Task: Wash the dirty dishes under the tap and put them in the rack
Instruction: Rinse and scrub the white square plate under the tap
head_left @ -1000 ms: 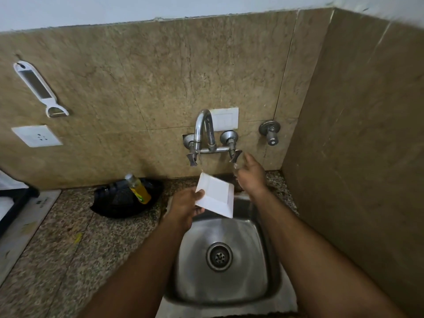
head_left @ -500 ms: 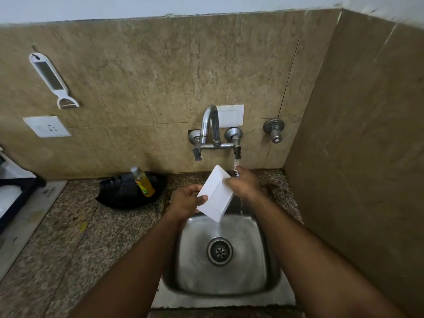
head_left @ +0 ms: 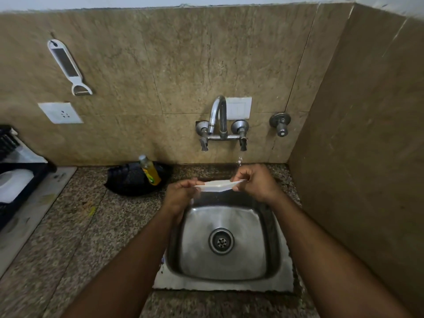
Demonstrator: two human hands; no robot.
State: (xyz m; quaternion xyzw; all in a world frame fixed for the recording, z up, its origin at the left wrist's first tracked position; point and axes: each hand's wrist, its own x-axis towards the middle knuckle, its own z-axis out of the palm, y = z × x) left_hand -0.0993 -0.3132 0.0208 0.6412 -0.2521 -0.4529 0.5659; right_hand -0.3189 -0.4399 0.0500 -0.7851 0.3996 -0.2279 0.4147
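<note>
Sink basin [head_left: 226, 260] open below; tap [head_left: 219, 115] overhead, side wall [head_left: 358, 145] close right.

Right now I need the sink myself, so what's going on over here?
A person is washing up. Both hands hold a small white square dish level over the steel sink, the left hand pinching its left edge and the right hand its right edge. A thin trickle of water falls near the right hand, below the wall tap. A black rack stands at the far left of the counter; the dish has not gone there yet.
</note>
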